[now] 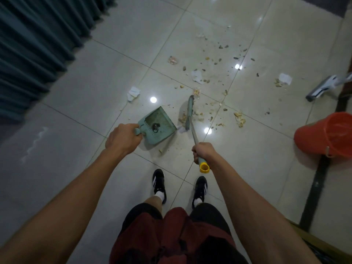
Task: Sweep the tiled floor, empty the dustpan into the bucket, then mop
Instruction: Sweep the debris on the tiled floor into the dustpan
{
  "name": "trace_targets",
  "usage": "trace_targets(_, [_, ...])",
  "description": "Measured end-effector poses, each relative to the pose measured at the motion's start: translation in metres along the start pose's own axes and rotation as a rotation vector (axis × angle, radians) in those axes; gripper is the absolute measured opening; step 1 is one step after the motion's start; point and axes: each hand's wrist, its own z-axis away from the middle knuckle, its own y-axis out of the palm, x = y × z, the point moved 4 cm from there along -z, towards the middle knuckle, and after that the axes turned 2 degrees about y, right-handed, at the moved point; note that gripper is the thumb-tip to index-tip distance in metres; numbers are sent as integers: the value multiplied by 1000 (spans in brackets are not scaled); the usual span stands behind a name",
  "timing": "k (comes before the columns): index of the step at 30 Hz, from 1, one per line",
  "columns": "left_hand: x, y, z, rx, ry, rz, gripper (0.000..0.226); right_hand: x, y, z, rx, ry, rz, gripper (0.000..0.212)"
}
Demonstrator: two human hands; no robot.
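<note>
My left hand (122, 138) grips the handle of a pale green dustpan (158, 128) that rests on the tiled floor (91, 77), its mouth facing right. A dark clump lies inside the pan. My right hand (202, 152) grips the broom's metal pole just above its yellow end cap (204, 167). The green broom head (190, 109) stands on the floor right of the dustpan, among crumbs. Scraps of paper, peels and crumbs (219, 73) are scattered over the tiles ahead. An orange bucket (323, 136) sits at the right.
A teal curtain (34, 46) hangs along the left. A white mop head (323, 88) lies at the right edge beyond the bucket. A dark strip (316, 187) runs along the floor at the right. My two feet in black shoes (160, 183) stand below the dustpan.
</note>
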Motion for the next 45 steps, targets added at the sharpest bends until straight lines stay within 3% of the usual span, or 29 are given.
trace_targets(11, [-38, 62, 125, -99, -332, 136, 17, -10, -68, 11, 201, -84, 444, 9])
trace_targets(28, [-29, 177, 349, -232, -815, 434, 9, -94, -22, 55, 396, -120, 1034, 3])
trace_targets(40, [-89, 268, 460, -293, -980, 543, 22, -176, -60, 84, 438, -130, 1300, 12])
trace_targets(45, [-111, 279, 466, -284, -994, 557, 25, -185, -80, 89, 446, 0, 1257, 6])
